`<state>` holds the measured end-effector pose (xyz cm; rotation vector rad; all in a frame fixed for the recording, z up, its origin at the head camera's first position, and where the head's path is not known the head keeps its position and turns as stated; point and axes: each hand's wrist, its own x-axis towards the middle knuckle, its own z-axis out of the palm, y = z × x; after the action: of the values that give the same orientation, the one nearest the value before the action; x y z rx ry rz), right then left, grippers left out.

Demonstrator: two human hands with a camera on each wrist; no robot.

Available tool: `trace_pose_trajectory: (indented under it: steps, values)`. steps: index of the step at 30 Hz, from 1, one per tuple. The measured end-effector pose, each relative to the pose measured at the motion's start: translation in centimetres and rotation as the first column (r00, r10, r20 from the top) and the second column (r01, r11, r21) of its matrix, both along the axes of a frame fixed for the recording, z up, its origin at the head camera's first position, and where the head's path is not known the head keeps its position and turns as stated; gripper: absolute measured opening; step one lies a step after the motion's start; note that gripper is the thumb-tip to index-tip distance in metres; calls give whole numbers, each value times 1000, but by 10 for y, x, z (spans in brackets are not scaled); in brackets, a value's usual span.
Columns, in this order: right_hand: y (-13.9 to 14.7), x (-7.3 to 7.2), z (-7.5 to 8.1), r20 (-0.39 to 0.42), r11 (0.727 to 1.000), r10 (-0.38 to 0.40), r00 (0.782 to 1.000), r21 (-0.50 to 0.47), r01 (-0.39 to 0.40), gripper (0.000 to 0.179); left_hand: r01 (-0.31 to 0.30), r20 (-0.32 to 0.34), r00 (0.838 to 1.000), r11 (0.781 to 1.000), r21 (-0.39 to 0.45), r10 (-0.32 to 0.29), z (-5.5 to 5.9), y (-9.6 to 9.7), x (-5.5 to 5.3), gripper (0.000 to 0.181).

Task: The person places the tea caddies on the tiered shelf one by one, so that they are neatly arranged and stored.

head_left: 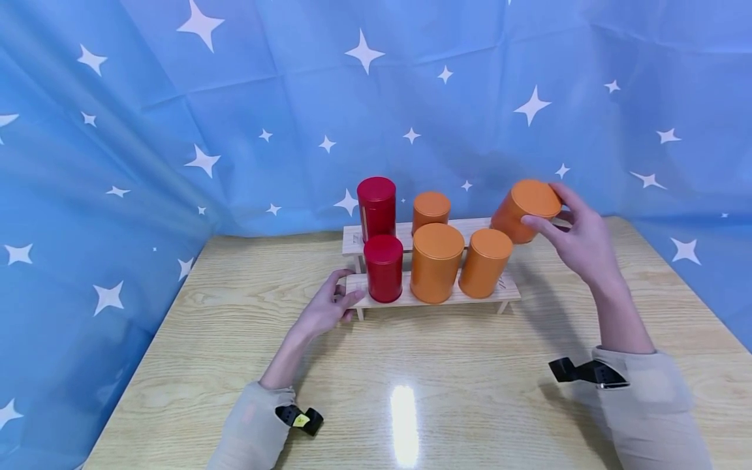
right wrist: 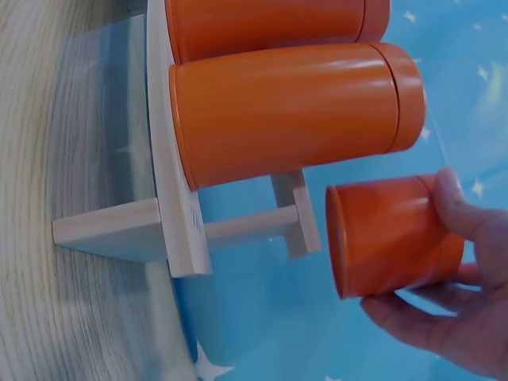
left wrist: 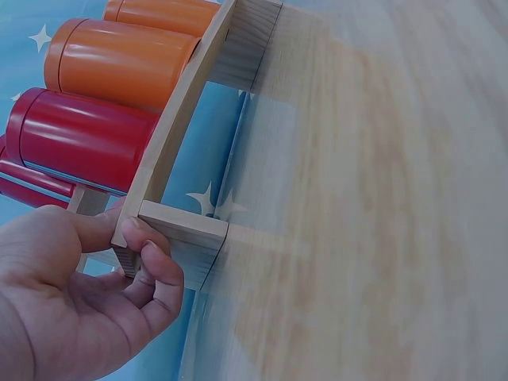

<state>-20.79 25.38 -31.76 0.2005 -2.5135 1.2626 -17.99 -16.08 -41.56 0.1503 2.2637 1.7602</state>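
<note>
A two-tier wooden rack (head_left: 506,288) bears red and orange canisters. My left hand (head_left: 326,307) grips the left end of its lower shelf, thumb on top and fingers curled beneath in the left wrist view. My right hand (head_left: 584,241) holds an orange canister (right wrist: 393,234) near its lid, thumb and fingers on opposite sides. That canister leans at the right end of the upper shelf, and a gap shows between its base and the shelf end in the right wrist view. A red canister (head_left: 384,271), a wide orange canister (head_left: 436,267) and a narrower orange canister (head_left: 484,264) stand on the lower shelf.
On the upper shelf are a tall red canister (head_left: 377,209) at the left and a small orange canister (head_left: 431,210) beside it. The rack stands toward the back of a wooden table (head_left: 264,274). Behind hangs a blue curtain (head_left: 305,98) with white stars.
</note>
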Motion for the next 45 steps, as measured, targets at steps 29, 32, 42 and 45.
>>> trace_pose_trajectory:
  steps: [29, 32, 42, 45]
  values:
    - [-30, -13, 5, 94, 994, 91, 991, -68, -85, 77, -14, 6, 1000, 1000, 11, 14, 0, 2, 0, 54]
    - [-32, -13, 5, 103, 994, 99, 990, -63, -93, 77, -13, 7, 1000, 1000, 7, 13, 0, 2, 1, 54]
    - [-36, -16, 5, 150, 993, 114, 982, -54, -106, 81, -5, -1, 1000, 1000, -1, 5, 1, 2, 0, 55]
    - [-37, -18, 5, 165, 990, 133, 977, -60, -124, 80, -7, -2, 1000, 1000, 1, 7, 1, 2, 1, 54]
